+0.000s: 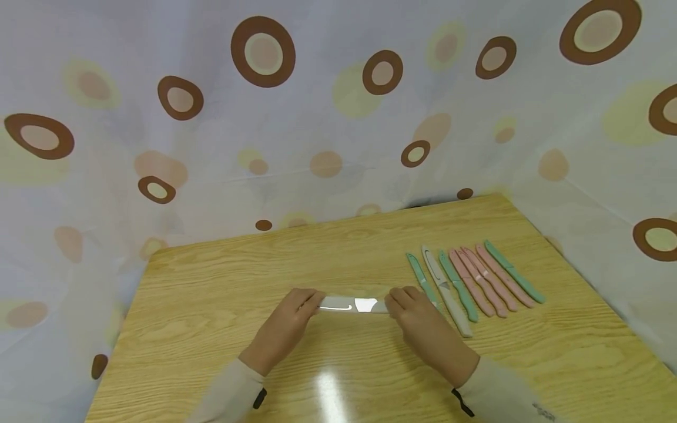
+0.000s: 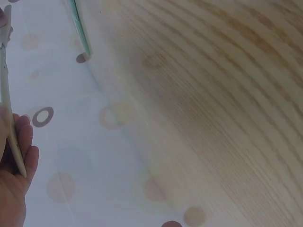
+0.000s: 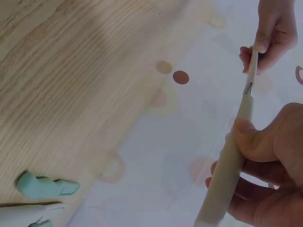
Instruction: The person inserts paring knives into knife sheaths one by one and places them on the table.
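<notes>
A cream-white knife point(image 1: 338, 304) with a pale cover over its blade is held level between both hands, above the table. My left hand point(image 1: 288, 324) grips the covered blade end; in the left wrist view the thumb and fingers hold it from both sides. My right hand point(image 1: 423, 326) grips the handle point(image 3: 227, 165), thumb on one side and fingers on the other. A bright glare lies on the middle of the knife. Just beyond the right hand is a small green knife point(image 1: 418, 271), its lower end partly hidden by that hand.
To the right, several knives lie side by side on the wooden table point(image 1: 222, 294): another white knife point(image 1: 452, 302), green knives point(image 1: 515, 273) and pink knives point(image 1: 476, 288). A spotted curtain point(image 1: 317, 117) stands along the table's back and sides.
</notes>
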Demonstrator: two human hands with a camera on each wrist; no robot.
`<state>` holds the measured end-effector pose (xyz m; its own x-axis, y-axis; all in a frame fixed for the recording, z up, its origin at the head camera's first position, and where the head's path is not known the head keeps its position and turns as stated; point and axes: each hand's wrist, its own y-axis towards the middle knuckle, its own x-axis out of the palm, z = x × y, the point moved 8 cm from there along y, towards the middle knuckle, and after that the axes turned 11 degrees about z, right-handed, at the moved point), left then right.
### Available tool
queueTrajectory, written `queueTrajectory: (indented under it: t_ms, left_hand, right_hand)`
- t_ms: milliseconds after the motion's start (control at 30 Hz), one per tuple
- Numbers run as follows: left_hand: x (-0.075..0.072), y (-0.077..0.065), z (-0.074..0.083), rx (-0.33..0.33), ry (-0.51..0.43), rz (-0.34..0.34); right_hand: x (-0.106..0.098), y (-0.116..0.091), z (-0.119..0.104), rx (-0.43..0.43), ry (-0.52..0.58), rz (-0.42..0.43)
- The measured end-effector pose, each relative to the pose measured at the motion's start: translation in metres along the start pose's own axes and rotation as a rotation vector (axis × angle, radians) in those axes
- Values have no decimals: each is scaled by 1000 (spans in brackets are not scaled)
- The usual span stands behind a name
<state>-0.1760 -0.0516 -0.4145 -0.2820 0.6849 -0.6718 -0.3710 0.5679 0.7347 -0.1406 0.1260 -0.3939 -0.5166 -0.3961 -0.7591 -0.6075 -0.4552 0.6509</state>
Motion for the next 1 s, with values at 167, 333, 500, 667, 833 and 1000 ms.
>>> queueTrajectory:
  t_ms: [167,333,500,667,833,1000]
  left_hand:
    - [6,2,5,23,78,-2]
    - [6,0,3,-7,44,-30]
    - [15,2,0,-48,4,-66]
    - [16,1,-9,-148,12,-65]
    - [7,-9,-20,-272,8,-66]
    - [6,-18,-24,-310,9,-105]
  right_hand:
    - [6,2,-7,-1,-11,23]
    - [13,1,-6,8,2,17]
    - [18,-11,9,65,14,-60]
    - [6,-39,52,215,28,-86]
    - [-30,-79,144,437,-44,3]
    - [-50,-126,232,722,-112,-73]
